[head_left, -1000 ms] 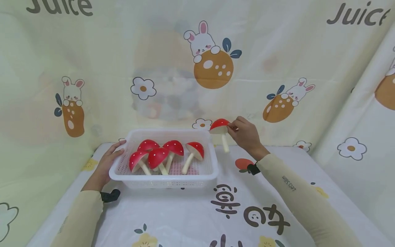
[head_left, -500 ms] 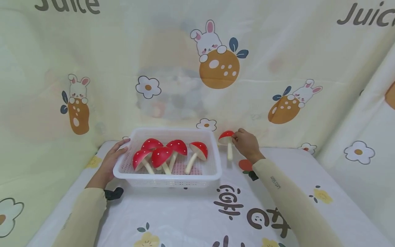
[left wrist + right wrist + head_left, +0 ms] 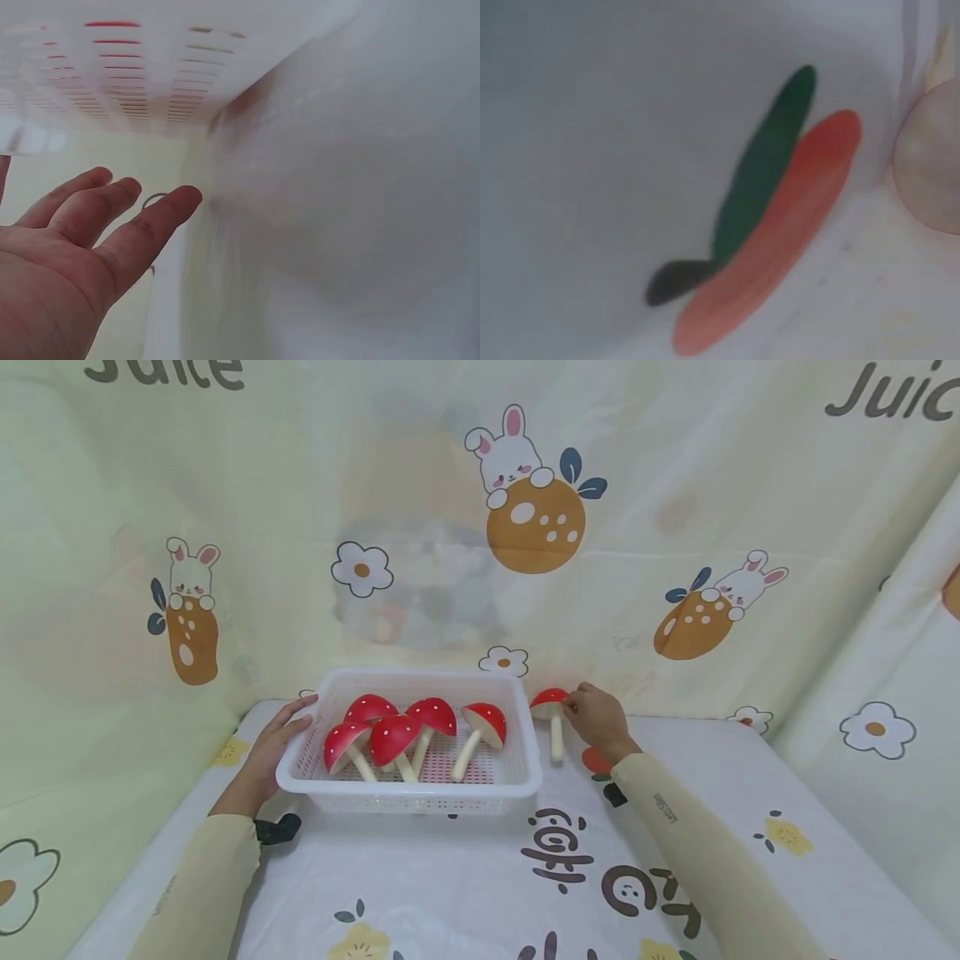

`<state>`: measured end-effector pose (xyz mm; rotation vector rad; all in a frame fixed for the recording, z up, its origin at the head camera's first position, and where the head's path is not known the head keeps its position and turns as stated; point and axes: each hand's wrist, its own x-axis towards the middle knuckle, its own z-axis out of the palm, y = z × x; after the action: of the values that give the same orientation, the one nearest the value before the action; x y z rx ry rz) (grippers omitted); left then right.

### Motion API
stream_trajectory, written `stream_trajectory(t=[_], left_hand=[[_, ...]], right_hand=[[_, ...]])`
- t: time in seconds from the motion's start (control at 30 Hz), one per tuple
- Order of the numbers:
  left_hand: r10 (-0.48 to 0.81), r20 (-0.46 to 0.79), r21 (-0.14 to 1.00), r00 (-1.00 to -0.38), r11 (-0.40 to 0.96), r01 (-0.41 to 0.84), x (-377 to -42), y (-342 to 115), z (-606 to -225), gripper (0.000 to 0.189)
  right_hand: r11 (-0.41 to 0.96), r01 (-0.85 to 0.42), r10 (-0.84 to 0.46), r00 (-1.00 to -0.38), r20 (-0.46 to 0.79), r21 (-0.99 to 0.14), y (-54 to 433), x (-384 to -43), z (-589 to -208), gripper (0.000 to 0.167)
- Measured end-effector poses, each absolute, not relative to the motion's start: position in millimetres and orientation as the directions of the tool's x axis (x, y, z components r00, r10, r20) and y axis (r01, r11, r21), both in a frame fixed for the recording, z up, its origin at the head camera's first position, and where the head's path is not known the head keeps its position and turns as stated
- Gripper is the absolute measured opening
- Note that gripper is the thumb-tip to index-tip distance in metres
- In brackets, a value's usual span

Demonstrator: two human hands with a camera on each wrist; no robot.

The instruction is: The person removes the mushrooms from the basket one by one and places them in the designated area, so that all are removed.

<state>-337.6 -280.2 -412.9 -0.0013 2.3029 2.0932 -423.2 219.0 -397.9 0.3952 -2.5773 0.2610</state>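
Note:
Several red toy mushrooms [image 3: 394,739] with white dots and pale stems lie in a white plastic basket [image 3: 408,790]. My left hand [image 3: 266,752] rests at the basket's left side, its fingertips by the rim. In the left wrist view, its extended fingers [image 3: 142,232] show beside the slotted basket wall [image 3: 120,60]. Right of the basket, my right hand [image 3: 597,720] pinches one toy mushroom [image 3: 557,735] by the edge of its cap, stem pointing down close over the table. The cap's pale underside [image 3: 934,161] shows at the edge of the right wrist view.
A white patterned cloth [image 3: 450,885] covers the table. Behind it hangs a pale curtain [image 3: 420,477] with rabbits and flowers, close behind the basket and my right hand. Another curtain side [image 3: 885,652] stands on the right.
My right hand has lowered the mushroom toward the table beside the basket, with its stem still downward. The left hand keeps its place at the basket, while the head view has shifted slightly.

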Motion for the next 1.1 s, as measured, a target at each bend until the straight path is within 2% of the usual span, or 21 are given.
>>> stream_trajectory(t=[0.37,0.5,0.87,0.97,1.1], left_hand=[[0.011,-0.028,0.995,-1.0,0.093,-0.027,-336,-278,-413,0.06],[0.014,-0.024,0.996,-1.0,0.086,-0.023,-336,-278,-414,0.059],[0.021,-0.02,0.995,-1.0,0.099,-0.018,-338,-280,-415,0.062],[0.018,-0.023,0.995,-1.0,0.094,-0.021,-340,-281,-416,0.061],[0.018,-0.023,0.996,-1.0,0.092,-0.022,-338,-281,-415,0.06]], right_hand=[[0.927,-0.267,-0.136,-0.894,0.428,-0.264,229,-415,-407,0.015],[0.924,-0.278,-0.148,-0.892,0.427,-0.262,228,-411,-408,0.017],[0.93,-0.33,-0.237,-0.875,0.423,-0.163,227,-394,-398,0.029],[0.921,-0.355,-0.256,-0.863,0.436,-0.161,226,-389,-390,0.029],[0.899,-0.38,-0.253,-0.856,0.45,-0.217,214,-382,-368,0.025]])
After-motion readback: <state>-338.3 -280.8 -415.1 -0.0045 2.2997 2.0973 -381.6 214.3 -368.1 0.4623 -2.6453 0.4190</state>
